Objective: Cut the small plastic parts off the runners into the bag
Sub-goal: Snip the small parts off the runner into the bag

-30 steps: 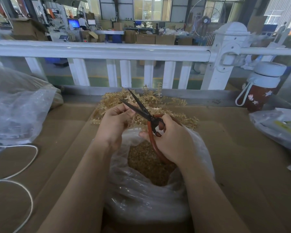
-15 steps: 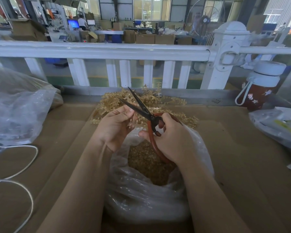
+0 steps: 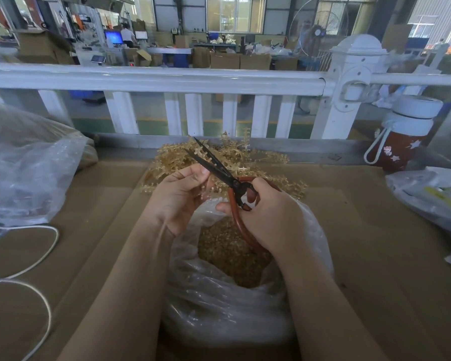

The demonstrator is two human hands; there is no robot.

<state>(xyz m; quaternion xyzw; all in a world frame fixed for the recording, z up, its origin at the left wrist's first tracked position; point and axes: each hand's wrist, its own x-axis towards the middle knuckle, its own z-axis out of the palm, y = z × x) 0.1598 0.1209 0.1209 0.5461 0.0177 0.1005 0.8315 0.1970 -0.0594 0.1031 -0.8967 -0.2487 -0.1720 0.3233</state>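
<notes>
Head view: scissors blades have narrowed; right hand grips them, left hand pinches the runner.

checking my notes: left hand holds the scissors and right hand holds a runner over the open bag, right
Not quite: the hands are swapped. The head view shows the right hand gripping the scissors by their red handles, while the left hand holds the runner. Both are over the open bag, as you noted.

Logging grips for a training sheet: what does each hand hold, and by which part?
Right hand grips the scissors by their red loop handles. Left hand pinches a runner of small parts; the exact spot is hidden.
</notes>
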